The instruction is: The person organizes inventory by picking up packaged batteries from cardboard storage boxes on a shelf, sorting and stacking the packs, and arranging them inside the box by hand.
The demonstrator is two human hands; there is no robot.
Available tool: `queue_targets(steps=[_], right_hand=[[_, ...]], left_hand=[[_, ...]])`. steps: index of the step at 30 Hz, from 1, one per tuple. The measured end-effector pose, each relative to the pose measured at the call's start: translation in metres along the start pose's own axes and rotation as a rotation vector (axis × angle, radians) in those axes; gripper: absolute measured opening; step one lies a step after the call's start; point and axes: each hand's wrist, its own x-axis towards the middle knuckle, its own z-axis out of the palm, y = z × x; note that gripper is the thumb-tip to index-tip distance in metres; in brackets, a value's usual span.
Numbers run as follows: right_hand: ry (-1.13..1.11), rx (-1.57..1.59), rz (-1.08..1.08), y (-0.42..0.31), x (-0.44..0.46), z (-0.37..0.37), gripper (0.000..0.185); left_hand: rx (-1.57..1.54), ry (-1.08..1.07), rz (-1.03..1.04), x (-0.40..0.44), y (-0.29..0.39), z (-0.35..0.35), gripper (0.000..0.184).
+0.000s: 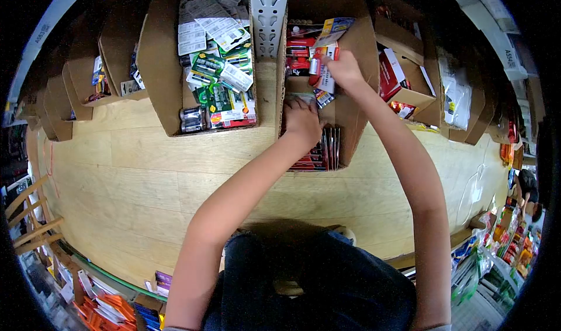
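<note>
My right hand [346, 73] is closed on the edge of a red and white battery pack [326, 78], lifted a little inside a cardboard box [357, 33]. Lower in the same box, my left hand [302, 120] lies palm down with its fingers apart over packs I can only partly see. Red battery packs [298, 50] lie left of my right hand. A yellow and blue pack [335, 29] leans above it. Close to the box's near wall, flat packs [330, 147] stand on edge in a row.
Another cardboard box [160, 56] on the left holds green battery packs [219, 74]. A perforated white post [269, 15] rises between the boxes. More open boxes [403, 80] line both sides of the wooden floor [146, 179]. Orange packets [108, 312] lie at lower left.
</note>
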Motion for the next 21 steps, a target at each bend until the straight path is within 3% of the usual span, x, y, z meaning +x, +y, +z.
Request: queue_targets(steps=[2, 4, 8, 10, 12, 14, 16, 19, 21], right_hand=[[0.006, 0.002, -0.078, -0.005, -0.004, 0.007, 0.025], [-0.148, -0.078, -0.185, -0.009, -0.008, 0.013, 0.027], [-0.217, -0.124, -0.199, -0.018, -0.017, 0.025, 0.034], [-0.281, 0.397, 0.23, -0.025, -0.022, 0.029, 0.044], [-0.363, 0.359, 0.198, -0.024, -0.019, 0.033, 0.053], [-0.251, -0.063, -0.074, -0.021, -0.019, 0.045, 0.058], [-0.252, -0.081, -0.025, -0.024, -0.021, 0.052, 0.061], [-0.15, -0.202, -0.281, -0.032, -0.026, 0.052, 0.06], [-0.134, -0.226, -0.239, -0.032, -0.026, 0.05, 0.061]], left_hand=[[0.007, -0.182, -0.022, 0.002, -0.001, -0.019, 0.05], [0.014, -0.126, -0.007, -0.001, -0.002, -0.019, 0.05], [0.027, 0.038, 0.014, -0.004, -0.004, -0.004, 0.049], [-0.017, 0.078, -0.001, -0.007, -0.002, 0.003, 0.049], [0.067, 0.223, -0.06, -0.015, 0.003, 0.011, 0.05], [0.022, 0.239, -0.076, -0.018, 0.004, 0.011, 0.051], [-0.013, 0.313, -0.065, -0.019, 0.004, 0.013, 0.05], [-0.107, 0.235, -0.05, -0.02, 0.003, 0.009, 0.048], [-0.105, 0.264, -0.031, -0.022, 0.001, 0.01, 0.048]])
